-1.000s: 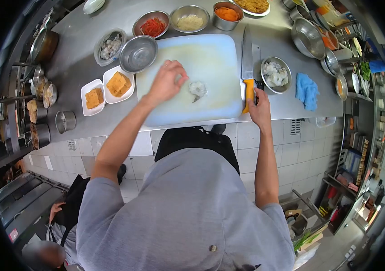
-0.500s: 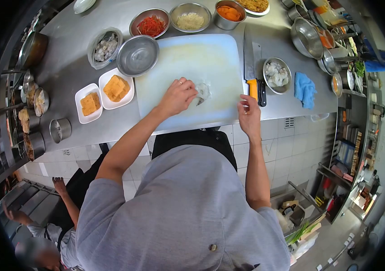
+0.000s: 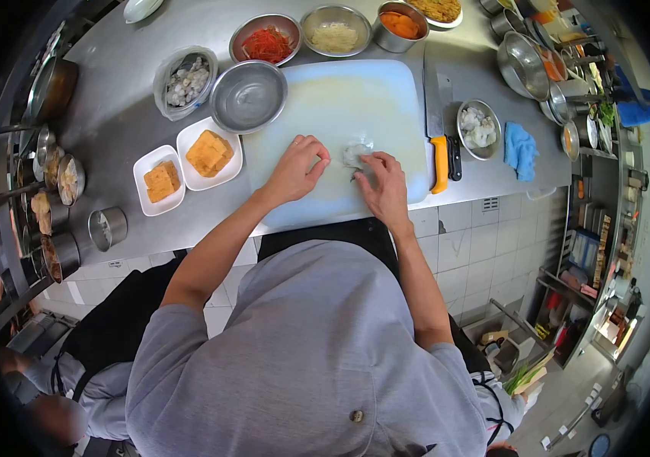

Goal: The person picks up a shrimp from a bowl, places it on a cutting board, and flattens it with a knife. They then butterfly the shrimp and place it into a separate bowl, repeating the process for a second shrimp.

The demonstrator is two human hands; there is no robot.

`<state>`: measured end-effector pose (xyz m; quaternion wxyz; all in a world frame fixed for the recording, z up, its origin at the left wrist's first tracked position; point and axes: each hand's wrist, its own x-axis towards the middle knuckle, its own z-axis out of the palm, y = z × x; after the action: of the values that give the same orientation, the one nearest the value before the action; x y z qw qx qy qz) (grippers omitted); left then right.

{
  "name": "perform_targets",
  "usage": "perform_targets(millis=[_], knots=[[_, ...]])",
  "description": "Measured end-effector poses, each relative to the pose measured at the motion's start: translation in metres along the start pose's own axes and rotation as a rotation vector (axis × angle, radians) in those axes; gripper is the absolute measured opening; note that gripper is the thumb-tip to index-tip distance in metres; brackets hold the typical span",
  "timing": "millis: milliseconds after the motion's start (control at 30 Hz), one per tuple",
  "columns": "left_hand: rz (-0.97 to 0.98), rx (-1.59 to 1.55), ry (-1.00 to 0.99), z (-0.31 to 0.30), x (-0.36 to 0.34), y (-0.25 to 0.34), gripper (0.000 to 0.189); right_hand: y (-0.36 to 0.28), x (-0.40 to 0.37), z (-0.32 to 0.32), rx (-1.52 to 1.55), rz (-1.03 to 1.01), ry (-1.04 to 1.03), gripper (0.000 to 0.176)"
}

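A peeled, translucent shrimp [image 3: 355, 154] lies on the white cutting board [image 3: 340, 91], with a small dark tail end. My right hand [image 3: 384, 186] is over the board beside it, fingertips right at the shrimp, thumb and forefinger apart. To the left, my left hand [image 3: 297, 171] hovers over the board with bent fingers and a gap between thumb and forefinger, nothing in it. A metal bowl of peeled shrimp [image 3: 478, 129] stands right of the board. An empty metal bowl [image 3: 249, 99] overlaps the board's upper left corner.
A cleaver [image 3: 434, 114] and a yellow-handled knife [image 3: 438, 164] lie right of the board, near a blue cloth [image 3: 521, 151]. Fried tofu blocks [image 3: 208, 154] sit in white dishes. Behind stand bowls of red strips [image 3: 268, 47] and carrot slices [image 3: 400, 25]. Another person [image 3: 96, 365] is behind me.
My left hand has let go of the shrimp and drawn slightly left. My right hand has come in from the board's right edge to the shrimp.
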<state>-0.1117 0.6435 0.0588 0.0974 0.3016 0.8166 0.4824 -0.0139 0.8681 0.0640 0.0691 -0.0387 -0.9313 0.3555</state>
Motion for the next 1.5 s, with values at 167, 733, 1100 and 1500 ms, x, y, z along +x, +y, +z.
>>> perform_targets(millis=[167, 733, 1100, 1500], knots=[[0.082, 0.095, 0.215, -0.064, 0.005, 0.011, 0.006, -0.003, 0.000, 0.003, 0.036, 0.047, 0.014, 0.037], [-0.321, 1.042, -0.037, -0.138, 0.052, -0.054, 0.016, 0.040, 0.079, -0.098, 0.290, 0.134, 0.205, 0.025], [-0.329, 1.020, 0.402, -0.102, 0.046, -0.018, 0.019, 0.178, 0.292, -0.115, 0.800, 0.444, 0.124, 0.038], [-0.579, 0.710, 0.842, -0.020, -0.029, 0.083, 0.010, 0.343, 0.483, -0.043, 1.082, 0.619, 0.020, 0.034]])
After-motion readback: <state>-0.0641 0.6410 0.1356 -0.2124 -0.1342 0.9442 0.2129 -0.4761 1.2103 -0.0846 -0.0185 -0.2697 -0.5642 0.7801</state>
